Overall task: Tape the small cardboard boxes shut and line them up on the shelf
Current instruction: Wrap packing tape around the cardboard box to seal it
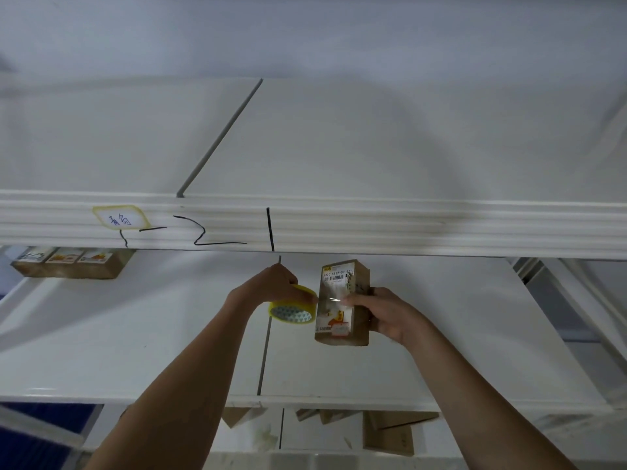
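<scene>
Step in hand: taping, not yet shelving. You are holding one small cardboard box (342,303) in the air above the middle shelf (135,351), at about 5 o'clock from the view's centre. Your right hand (383,313) is wrapping its fingers round the box's right side, the thumb pressing on a glossy strip of clear tape (330,300) lying across the labelled face. Your left hand (274,281) is curling its fingers over a yellow-rimmed tape roll (295,308), just beside the box at its 9 o'clock; roll and box look joined by the strip, though the link itself is too faint to confirm.

Stock already placed: a row of boxes (69,264) is sitting on the same shelf at 9 o'clock, well apart from your hands. More cardboard pieces (390,432) are lying on the shelf below, at 6 o'clock.

Next move, as a judgement: you are likely needing to pull the strip taut, smooth it round the box edge, and tear or cut it free of the roll while the thumb pins the laid end. No cutter is in view. Only then is the box ready to join the row.
</scene>
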Tool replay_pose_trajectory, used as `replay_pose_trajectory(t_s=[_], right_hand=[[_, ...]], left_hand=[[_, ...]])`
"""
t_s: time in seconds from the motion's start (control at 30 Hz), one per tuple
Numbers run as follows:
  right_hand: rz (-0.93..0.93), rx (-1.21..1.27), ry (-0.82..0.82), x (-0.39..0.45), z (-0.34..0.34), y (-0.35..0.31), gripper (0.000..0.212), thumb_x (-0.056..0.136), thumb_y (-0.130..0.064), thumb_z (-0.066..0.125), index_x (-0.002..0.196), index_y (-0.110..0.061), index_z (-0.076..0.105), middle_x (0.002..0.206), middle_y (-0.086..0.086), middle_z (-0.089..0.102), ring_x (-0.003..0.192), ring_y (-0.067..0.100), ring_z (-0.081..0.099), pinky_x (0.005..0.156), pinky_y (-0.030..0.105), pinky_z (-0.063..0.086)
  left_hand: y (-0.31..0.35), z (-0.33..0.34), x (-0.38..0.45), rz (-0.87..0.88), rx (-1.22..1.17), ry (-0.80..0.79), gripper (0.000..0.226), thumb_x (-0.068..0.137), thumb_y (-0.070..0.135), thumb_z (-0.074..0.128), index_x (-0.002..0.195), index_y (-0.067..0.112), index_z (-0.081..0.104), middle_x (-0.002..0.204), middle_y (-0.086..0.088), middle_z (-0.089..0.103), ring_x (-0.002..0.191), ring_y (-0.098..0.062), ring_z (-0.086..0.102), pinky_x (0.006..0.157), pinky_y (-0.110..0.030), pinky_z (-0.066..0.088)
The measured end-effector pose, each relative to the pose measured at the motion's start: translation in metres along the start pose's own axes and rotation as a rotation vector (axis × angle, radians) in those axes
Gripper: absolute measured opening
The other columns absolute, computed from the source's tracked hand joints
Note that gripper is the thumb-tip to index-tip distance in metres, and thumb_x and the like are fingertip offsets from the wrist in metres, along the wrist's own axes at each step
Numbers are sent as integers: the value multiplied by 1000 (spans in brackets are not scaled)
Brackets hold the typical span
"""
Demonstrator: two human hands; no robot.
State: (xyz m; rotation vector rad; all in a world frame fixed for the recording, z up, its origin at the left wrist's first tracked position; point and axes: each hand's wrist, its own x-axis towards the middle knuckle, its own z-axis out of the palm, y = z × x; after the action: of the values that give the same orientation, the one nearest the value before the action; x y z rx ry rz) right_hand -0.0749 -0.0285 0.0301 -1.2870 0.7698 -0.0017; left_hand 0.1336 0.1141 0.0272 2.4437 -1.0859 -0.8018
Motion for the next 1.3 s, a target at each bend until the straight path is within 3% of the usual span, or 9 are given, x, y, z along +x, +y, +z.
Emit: replay_pose_trajectory(t_s=[0.2, 0.27, 0.37, 0.43, 0.6, 0.7, 0.87, 1.1, 1.3], right_hand=[[-53, 127, 8, 0, -1, 0, 34, 89, -6, 67, 123, -12, 64, 110, 12, 75, 101, 29, 73, 85, 41, 59], [-59, 185, 55, 6, 5, 3, 42, 87, -14, 72, 127, -16, 59, 114, 11, 74, 102, 29, 73, 88, 45, 59], [-63, 107, 182, 18, 26, 6, 74, 63, -39, 93, 125, -17, 59, 108, 5, 76, 93, 23, 75, 80, 43, 62], [-55, 0, 268, 24, 38, 10, 81, 52, -36, 97, 119, -17, 56, 105, 3, 74, 88, 20, 75, 71, 37, 63], [-12, -60, 255, 27, 34, 11, 48, 62, -5, 87, 106, -11, 70, 96, 8, 78, 81, 21, 76, 65, 33, 61], [8, -17, 194, 21, 27, 7, 44, 66, -2, 87, 107, -7, 72, 92, 9, 78, 83, 26, 77, 77, 40, 62], [0, -24, 137, 16, 14, 5, 41, 71, -4, 87, 109, -10, 71, 95, 9, 78, 87, 26, 76, 81, 43, 61], [1, 27, 75, 12, 18, 4, 41, 74, -1, 84, 112, -9, 70, 98, 11, 78, 89, 28, 76, 82, 43, 61], [-28, 66, 65, 10, 15, -2, 53, 71, -1, 86, 118, -11, 66, 102, 10, 77, 92, 28, 76, 83, 46, 61]], left_hand=[[14, 1, -1, 13, -55, 23, 60, 64, 61, 85, 55, 15, 47, 56, 3, 45, 57, -13, 46, 59, -26, 34], [16, 3, 2, 28, -47, 73, 58, 64, 60, 85, 56, 13, 51, 56, 1, 46, 58, -14, 46, 59, -28, 34], [12, 7, 6, 50, 38, 86, 50, 66, 61, 82, 65, 14, 66, 62, 0, 57, 66, -17, 59, 60, -27, 40], [6, 9, 6, 50, 90, 76, 45, 65, 63, 81, 67, 20, 69, 66, 1, 63, 74, -19, 66, 62, -27, 45], [-1, 8, 1, -13, 35, 36, 53, 62, 68, 81, 64, 16, 66, 69, -2, 62, 69, -16, 60, 60, -28, 43], [-7, 9, 0, 2, -85, -12, 67, 65, 73, 74, 74, 6, 70, 72, -8, 63, 70, -18, 61, 63, -29, 44], [-21, 3, -4, 26, -239, -48, 52, 84, 49, 74, 83, -3, 72, 71, -10, 56, 70, -16, 54, 65, -27, 40], [-22, -1, -1, -12, -91, 8, 46, 75, 57, 79, 64, 14, 68, 61, 2, 56, 65, -14, 56, 62, -25, 43], [-21, 2, -2, -74, 83, 60, 55, 70, 74, 69, 83, 21, 63, 92, -2, 63, 88, -21, 64, 70, -27, 53]])
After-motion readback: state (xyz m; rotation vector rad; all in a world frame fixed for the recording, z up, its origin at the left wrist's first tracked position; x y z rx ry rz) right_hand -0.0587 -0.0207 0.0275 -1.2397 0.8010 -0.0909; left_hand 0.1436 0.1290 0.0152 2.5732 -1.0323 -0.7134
